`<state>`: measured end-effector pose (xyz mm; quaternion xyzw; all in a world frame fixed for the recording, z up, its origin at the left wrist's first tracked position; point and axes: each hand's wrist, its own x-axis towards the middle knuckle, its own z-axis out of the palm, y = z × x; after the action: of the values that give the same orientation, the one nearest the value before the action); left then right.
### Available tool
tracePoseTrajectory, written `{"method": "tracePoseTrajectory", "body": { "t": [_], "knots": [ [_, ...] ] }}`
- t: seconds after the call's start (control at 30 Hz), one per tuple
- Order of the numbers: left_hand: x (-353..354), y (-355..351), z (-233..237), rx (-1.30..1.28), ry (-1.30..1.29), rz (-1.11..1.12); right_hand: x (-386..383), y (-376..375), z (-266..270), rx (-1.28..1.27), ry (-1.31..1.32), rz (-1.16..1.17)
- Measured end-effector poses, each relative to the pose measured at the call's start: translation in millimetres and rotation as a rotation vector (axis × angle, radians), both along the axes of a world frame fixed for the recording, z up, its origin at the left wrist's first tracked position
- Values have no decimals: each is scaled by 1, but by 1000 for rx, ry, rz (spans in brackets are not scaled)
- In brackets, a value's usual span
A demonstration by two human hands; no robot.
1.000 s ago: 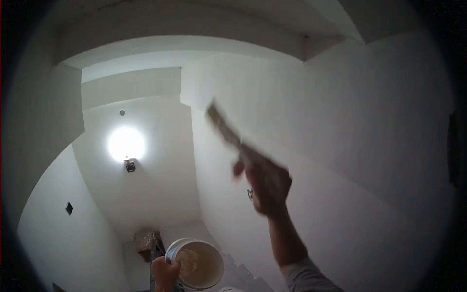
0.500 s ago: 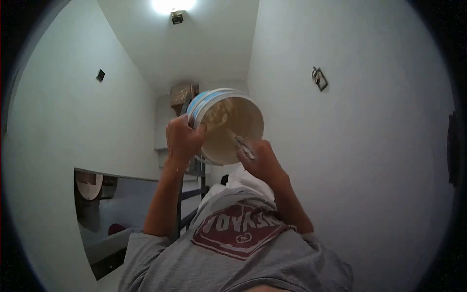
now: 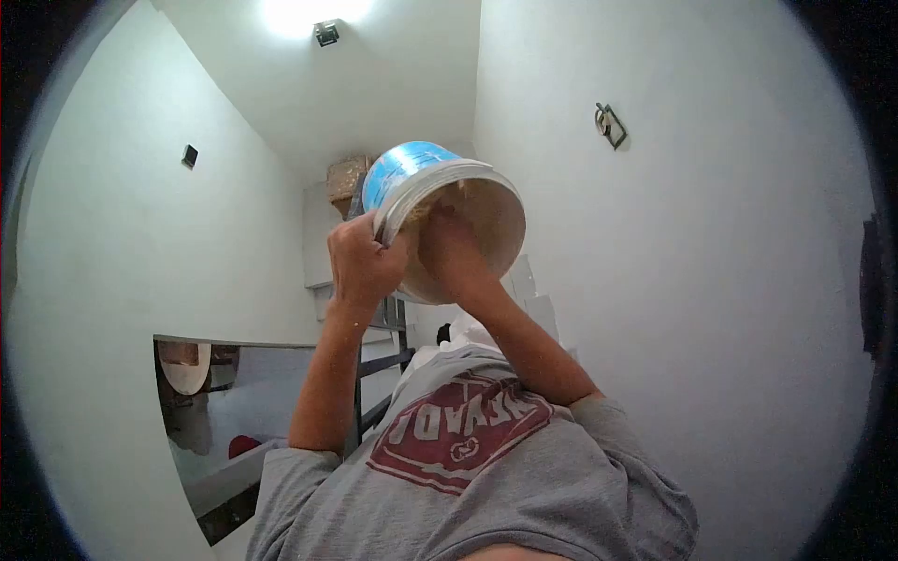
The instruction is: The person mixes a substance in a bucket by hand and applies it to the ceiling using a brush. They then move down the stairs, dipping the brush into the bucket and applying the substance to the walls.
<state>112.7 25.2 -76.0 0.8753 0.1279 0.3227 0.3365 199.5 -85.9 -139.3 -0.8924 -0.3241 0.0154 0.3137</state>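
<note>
A white plastic bucket (image 3: 510, 224) with a blue label is tipped so that its mouth faces me. My left hand (image 3: 365, 262) is closed on the bucket's rim at the left side. Deep inside the bucket is my right hand (image 3: 452, 245), its fingers mostly hidden in shadow. Beige material (image 3: 418, 213) clings to the inner wall near those fingers. The slim, whitish-handled tool seen in the right hand earlier is now hidden from view.
A dark metal ladder or frame (image 3: 374, 411) stands behind my left forearm. White walls rise on both sides, with a fitting (image 3: 610, 126) on the right one. At lower left, an opening (image 3: 224, 393) shows a room below. A brown box (image 3: 347, 182) sits beyond the bucket.
My right hand has moved deeper into the bucket, and its tool has gone out of sight. The bucket has tilted, showing more of its blue label. My left hand keeps its hold.
</note>
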Motion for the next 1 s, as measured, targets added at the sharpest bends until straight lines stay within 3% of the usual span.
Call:
{"method": "tracePoseTrajectory", "body": {
  "t": [0.1, 0.17, 0.27, 0.4, 0.53, 0.57, 0.63, 0.73, 0.8, 0.87, 0.97, 1.0],
  "knots": [
    [-1, 2, -6, 53, -59, -19, -16, 4, 1, 102, -28, 188],
    [-3, 5, -6, 96, -101, -18, -24, 4, 15, 319, 100, 411],
    [-7, 9, 0, 78, -51, 26, -20, 0, 4, 246, 221, 232],
    [-4, 7, -8, -48, 4, 95, -3, -40, 12, 364, 117, 188],
    [1, 12, -22, -181, -27, 152, -6, -86, 68, 780, 820, 88],
    [2, 15, -25, -181, -42, 153, -5, -94, 70, 778, 808, 96],
    [2, 21, -27, -321, -40, 168, -1, -106, 75, 1091, 945, 87],
    [0, 20, -21, -454, -84, 164, 9, -116, 74, 1310, 928, 149],
    [0, 29, -28, -332, -53, 156, 16, -123, 81, 1440, 879, 169],
    [1, 28, -20, -415, -36, 94, 30, -133, 97, 1621, 823, 199],
    [1, 26, -2, -452, -9, 98, 47, -156, 156, 1710, 385, 121],
    [10, 47, -34, -198, -65, 93, 51, -162, 185, 1666, 182, -13]
  ]
}}
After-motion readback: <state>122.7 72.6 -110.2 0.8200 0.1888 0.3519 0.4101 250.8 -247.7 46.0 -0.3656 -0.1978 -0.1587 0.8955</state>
